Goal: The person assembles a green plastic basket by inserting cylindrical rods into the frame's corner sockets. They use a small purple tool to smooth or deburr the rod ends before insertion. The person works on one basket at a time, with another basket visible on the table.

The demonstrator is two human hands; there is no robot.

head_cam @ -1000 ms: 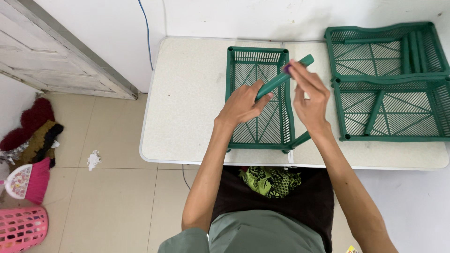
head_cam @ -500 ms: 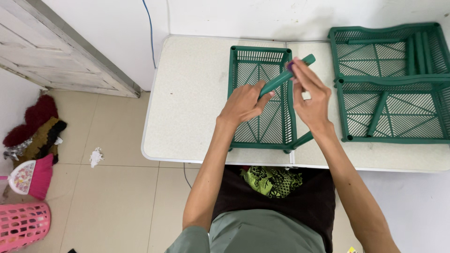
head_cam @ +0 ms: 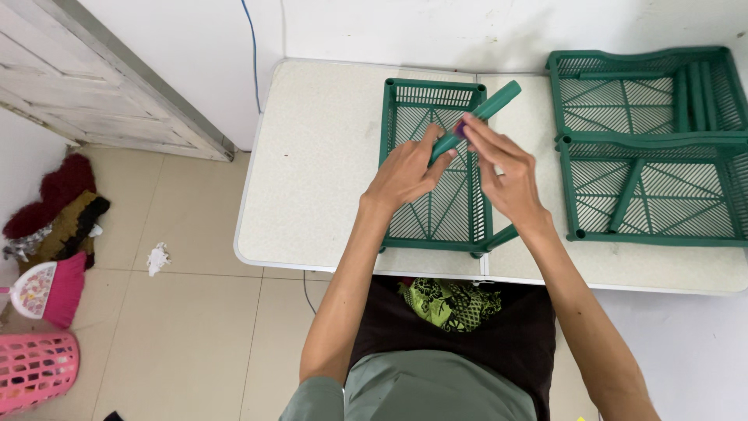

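My left hand [head_cam: 407, 171] grips a green plastic tube [head_cam: 489, 107] near its lower end, holding it slanted above a green slatted tray [head_cam: 413, 97] on the white table [head_cam: 319, 156]. My right hand [head_cam: 506, 175] touches the same tube with its fingertips, just right of my left hand. Another green tube [head_cam: 501, 237] sticks out from the tray's near right corner.
Two more green trays [head_cam: 647, 140] lie at the table's right, with loose green tubes [head_cam: 693, 86] inside them. On the tiled floor at the left are a pink basket [head_cam: 35, 370], a pink brush [head_cam: 47, 288] and dark cloths. A white door leans at upper left.
Both hands stay on the tube over the tray; the right fingers have shifted slightly along it. The view has drifted a little.
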